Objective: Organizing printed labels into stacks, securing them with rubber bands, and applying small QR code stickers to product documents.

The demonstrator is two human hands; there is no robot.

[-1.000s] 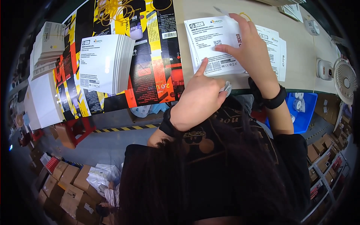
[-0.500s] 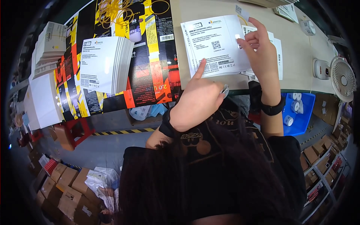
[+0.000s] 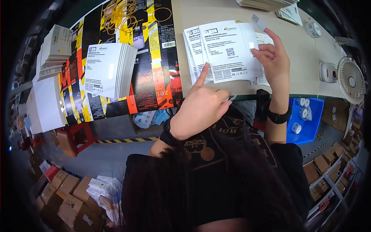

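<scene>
Printed white leaflets lie in a loose, fanned pile on the beige table, the top leaflet point(image 3: 228, 58) shifted right of the ones below. My left hand point(image 3: 201, 108) presses its outstretched index finger near that leaflet's lower left edge. Its other fingers curl round something pale with a curved rim, mostly hidden. My right hand point(image 3: 273, 58) has its thumb at the leaflet's right edge, with curled fingers close behind. From the raised right index fingertip, a small white label point(image 3: 258, 22) stands up. More leaflets point(image 3: 263, 79) show partly beneath the right hand.
A thick leaflet stack point(image 3: 104, 69) and yellow rubber bands point(image 3: 118, 17) lie on a printed black-and-yellow sheet point(image 3: 154, 73) at left. More stacks stand far left and far right. A white fan point(image 3: 351, 80) is at the right edge. Label rolls sit in a blue bin point(image 3: 313, 127) below.
The top leaflet has slid right, uncovering more of those beneath. My right hand has moved slightly right and down with the label on its fingertip. The left index finger still touches the pile.
</scene>
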